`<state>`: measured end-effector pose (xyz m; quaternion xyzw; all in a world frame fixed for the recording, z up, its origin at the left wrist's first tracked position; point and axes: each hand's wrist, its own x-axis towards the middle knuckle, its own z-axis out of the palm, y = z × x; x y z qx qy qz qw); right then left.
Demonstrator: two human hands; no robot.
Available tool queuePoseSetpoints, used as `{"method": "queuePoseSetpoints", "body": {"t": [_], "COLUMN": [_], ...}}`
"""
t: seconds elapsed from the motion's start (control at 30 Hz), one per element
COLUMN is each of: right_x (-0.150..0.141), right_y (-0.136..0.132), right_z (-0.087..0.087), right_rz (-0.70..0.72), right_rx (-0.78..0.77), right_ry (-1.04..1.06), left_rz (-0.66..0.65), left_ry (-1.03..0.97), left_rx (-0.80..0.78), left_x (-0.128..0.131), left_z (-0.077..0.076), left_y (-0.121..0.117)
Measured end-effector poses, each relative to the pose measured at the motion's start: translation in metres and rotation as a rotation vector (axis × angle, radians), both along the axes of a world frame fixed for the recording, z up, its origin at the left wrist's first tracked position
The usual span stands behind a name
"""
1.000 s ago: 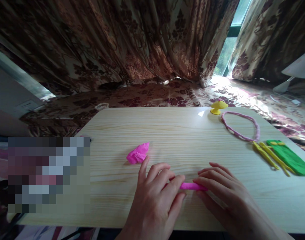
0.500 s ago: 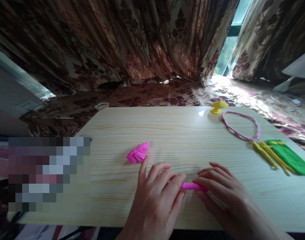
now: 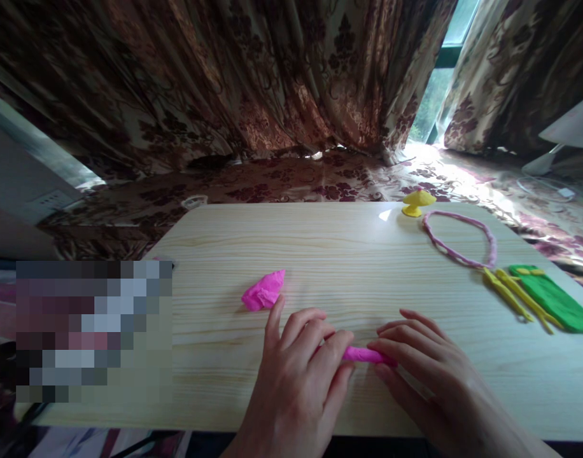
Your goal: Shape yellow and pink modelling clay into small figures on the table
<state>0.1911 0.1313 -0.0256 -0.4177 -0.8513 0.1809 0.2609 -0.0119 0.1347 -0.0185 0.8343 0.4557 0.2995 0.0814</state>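
Note:
A thin roll of bright pink modelling clay (image 3: 364, 354) lies crosswise low over the table, its middle bare between my hands. My left hand (image 3: 303, 366) pinches the left end between thumb and fingers, hiding that end. On the other end, the thumb and fingertips of my right hand (image 3: 422, 362) close from above and below. Just beyond my left little finger sits a crumpled lump of pink clay (image 3: 263, 291), close to the fingertip.
On the pale wooden table (image 3: 215, 375), a yellow clay mushroom shape (image 3: 418, 202), a pink clay ring (image 3: 432, 238), yellow clay strips (image 3: 508, 296) and a green clay slab (image 3: 554, 302) lie at the right. A pixelated patch (image 3: 95, 331) covers the left. Behind is a white lamp (image 3: 571, 127).
The pink roll has turned very slightly between my fingers, its surface looking more wrinkled. Both hands stay in nearly the same place.

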Motion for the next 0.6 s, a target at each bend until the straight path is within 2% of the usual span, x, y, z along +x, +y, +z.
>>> {"method": "queuePoseSetpoints", "body": {"t": [0.37, 0.6], "right_x": [0.0018, 0.0007], "right_y": [0.0008, -0.0004], "right_z": [-0.0066, -0.0019], "right_rz": [0.009, 0.013], "right_rx": [0.050, 0.025], "right_ry": [0.017, 0.016], "left_rz": [-0.010, -0.008], "left_ry": [-0.002, -0.006], "left_rx": [0.002, -0.015], "left_x": [-0.0011, 0.0002], "left_z": [-0.0002, 0.0018], "left_y": [-0.0012, 0.0002]}}
